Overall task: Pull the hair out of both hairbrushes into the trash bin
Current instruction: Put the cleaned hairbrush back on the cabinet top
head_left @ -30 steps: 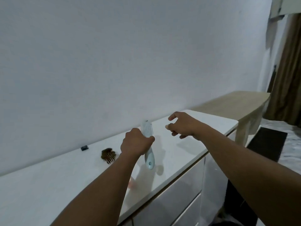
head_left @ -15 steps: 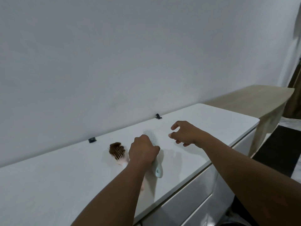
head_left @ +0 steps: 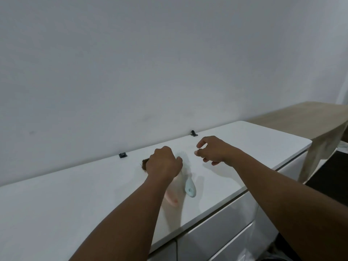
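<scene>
Head view: left hand (head_left: 163,162) closed around the pale blue hairbrush (head_left: 186,178), gripping near the neck, bristle head (head_left: 181,159) poking out past the knuckles toward the wall, handle end trailing back toward the bench's front edge. Brush low over the white bench (head_left: 75,194); contact with the surface not clear. Long axis running from far-left to near-right, roughly in line with the left forearm. No hair visible on this brush's bristles.

Right hand (head_left: 213,150) hovering just right of the bristle head, fingers (head_left: 201,143) loosely curled, thumb and forefinger narrowly apart, holding nothing visible.

Pink hairbrush (head_left: 171,196) lying on the bench directly under the left wrist, mostly hidden; only its handle and a brown clump of hair (head_left: 144,163) at its head showing, left of the left hand. Long axis near parallel to the blue one.

Two small black clips (head_left: 122,155) (head_left: 193,133) against the wall. Wooden table (head_left: 301,117) beyond, at right. Trash bin not in view.

Likely judgement: blue brush done or being set down; hair-laden pink brush nearest the left hand, its head to that hand's left, its handle nearer the body.
</scene>
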